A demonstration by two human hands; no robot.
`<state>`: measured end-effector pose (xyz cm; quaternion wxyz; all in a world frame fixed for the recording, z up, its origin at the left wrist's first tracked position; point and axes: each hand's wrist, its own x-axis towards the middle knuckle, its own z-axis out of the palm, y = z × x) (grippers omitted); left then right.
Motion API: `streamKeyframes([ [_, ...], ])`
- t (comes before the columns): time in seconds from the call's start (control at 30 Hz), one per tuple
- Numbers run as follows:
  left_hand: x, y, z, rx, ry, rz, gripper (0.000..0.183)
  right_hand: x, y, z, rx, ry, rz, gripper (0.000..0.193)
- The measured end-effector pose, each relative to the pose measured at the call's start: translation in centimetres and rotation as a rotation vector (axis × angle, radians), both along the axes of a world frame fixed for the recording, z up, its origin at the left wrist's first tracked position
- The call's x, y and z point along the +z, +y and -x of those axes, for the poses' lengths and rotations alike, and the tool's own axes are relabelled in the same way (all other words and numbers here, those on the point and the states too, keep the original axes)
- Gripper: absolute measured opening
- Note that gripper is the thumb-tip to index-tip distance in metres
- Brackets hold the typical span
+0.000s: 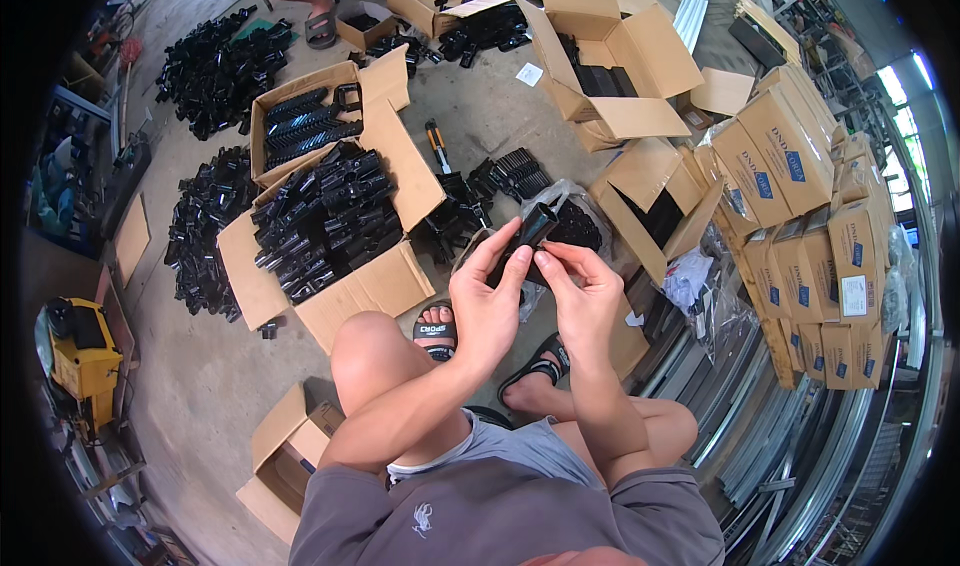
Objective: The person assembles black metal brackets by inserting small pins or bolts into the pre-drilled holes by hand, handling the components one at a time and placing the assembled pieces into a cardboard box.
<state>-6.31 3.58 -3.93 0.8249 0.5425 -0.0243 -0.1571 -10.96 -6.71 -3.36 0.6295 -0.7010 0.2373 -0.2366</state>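
Between my two hands, in front of my knees, is a black tubular fitting [538,226] with its round open end tilted up and away. My left hand [490,281] closes on its left side, thumb and forefinger pressed against it. The fingertips of my right hand [582,284] pinch it from the right, low on the tube. My fingers hide its lower part. Just beyond lie a clear plastic bag [578,216] with black parts and a row of stacked black pieces [515,173]. To the left, an open carton [345,301] is heaped with similar black tubular fittings [335,221].
Loose black parts form piles [210,231] on the concrete floor at left. An orange-and-black hand tool [435,141] stands beyond my hands. Open cartons [648,116] are at back right, stacked closed boxes [815,266] and metal profiles [750,426] at right. Another person's foot [321,28] shows far left.
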Motion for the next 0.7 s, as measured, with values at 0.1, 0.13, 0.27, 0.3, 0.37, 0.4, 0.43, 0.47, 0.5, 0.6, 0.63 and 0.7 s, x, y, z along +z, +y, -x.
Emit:
streamKeyframes([
  [0.1,-0.22,-0.05,0.01,0.008,-0.003,-0.003,0.038,-0.42,0.22,-0.11,-0.026,-0.021,0.042,0.016],
  [0.13,-0.30,-0.08,-0.01,0.013,-0.011,-0.012,0.038,-0.53,0.33,-0.19,-0.036,-0.055,0.006,0.016],
  [0.27,0.27,0.03,0.13,0.007,0.004,0.005,0.038,-0.41,0.82,-0.46,-0.071,-0.076,0.140,0.015],
  [0.3,0.16,-0.06,0.22,0.033,-0.010,0.014,0.037,-0.61,0.84,-0.44,-0.080,-0.066,0.193,0.014],
  [0.37,0.02,-0.13,0.33,0.059,-0.023,0.023,0.036,-0.70,0.92,-0.37,-0.087,-0.054,0.245,0.013],
  [0.4,0.01,-0.13,0.30,0.053,-0.021,0.014,0.036,-0.60,0.98,-0.36,-0.084,-0.043,0.215,0.013],
  [0.43,-0.02,-0.11,0.26,0.047,-0.019,0.006,0.036,-0.56,1.02,-0.36,-0.082,-0.031,0.185,0.012],
  [0.47,-0.14,-0.10,0.23,0.049,-0.018,0.005,0.036,-0.56,1.01,-0.38,-0.080,-0.030,0.184,0.012],
  [0.5,-0.33,-0.13,0.22,0.053,-0.017,0.017,0.036,-0.58,0.95,-0.39,-0.078,-0.044,0.210,0.013],
  [0.6,-0.15,-0.12,0.26,0.056,-0.004,0.042,0.036,-0.73,0.82,-0.36,-0.069,-0.058,0.208,0.013],
  [0.63,0.02,-0.11,0.29,0.054,0.008,0.055,0.036,-0.78,0.79,-0.33,-0.065,-0.058,0.180,0.014],
  [0.7,0.30,-0.15,0.36,0.056,-0.001,0.047,0.036,-0.79,0.72,-0.31,-0.066,-0.057,0.175,0.014],
])
